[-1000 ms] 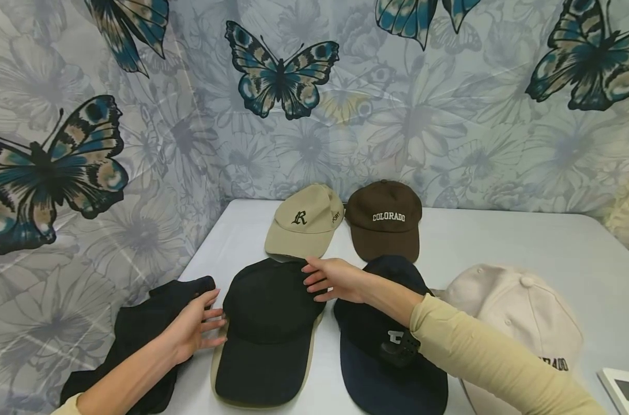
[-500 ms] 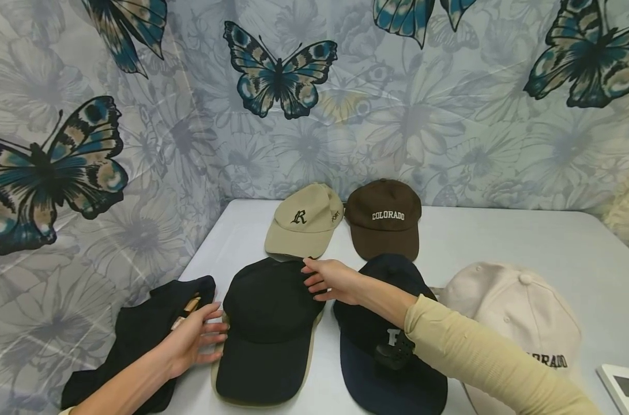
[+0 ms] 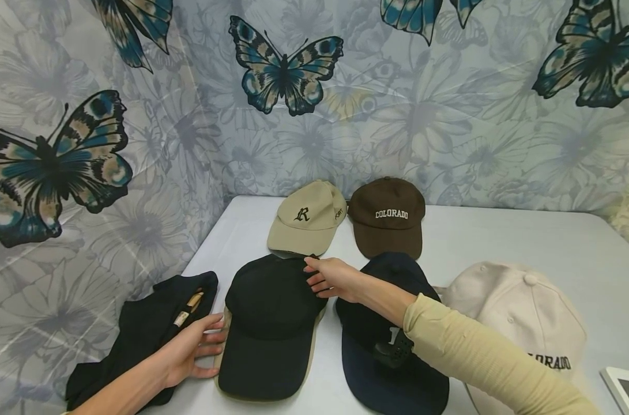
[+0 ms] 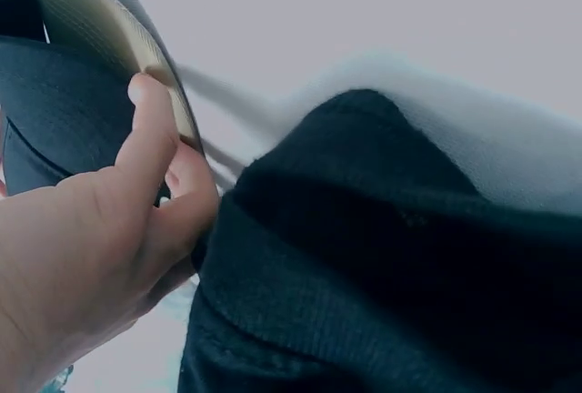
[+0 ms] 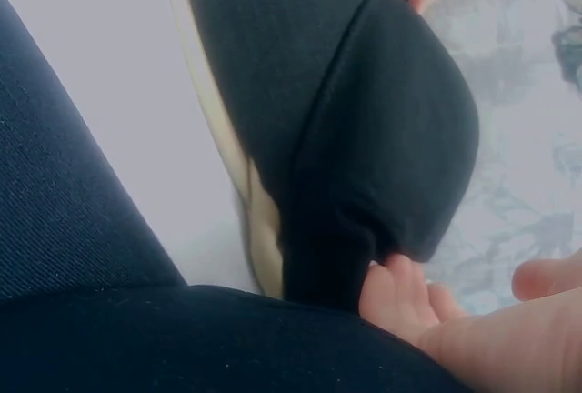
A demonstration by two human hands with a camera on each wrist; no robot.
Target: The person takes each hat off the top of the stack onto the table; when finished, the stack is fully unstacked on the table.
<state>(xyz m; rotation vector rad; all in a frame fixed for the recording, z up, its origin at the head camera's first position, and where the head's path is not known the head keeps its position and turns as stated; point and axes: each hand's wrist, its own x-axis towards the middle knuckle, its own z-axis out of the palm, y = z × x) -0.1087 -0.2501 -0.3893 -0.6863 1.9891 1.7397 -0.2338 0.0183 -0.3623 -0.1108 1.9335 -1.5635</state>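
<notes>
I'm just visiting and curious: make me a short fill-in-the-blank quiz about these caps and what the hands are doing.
1. Both hands touch the black cap whose brim is edged in ____.
2. The brown cap bears the word ____.
3. The tan cap shows the letter ____.
4. The left hand lies between the black cap and a crumpled ____ garment, while the right hand touches the cap's crown.

Missing words: tan; COLORADO; R; black

A makeshift recording corner: butterfly-print curtain (image 3: 314, 86) behind a white table (image 3: 501, 242).
</notes>
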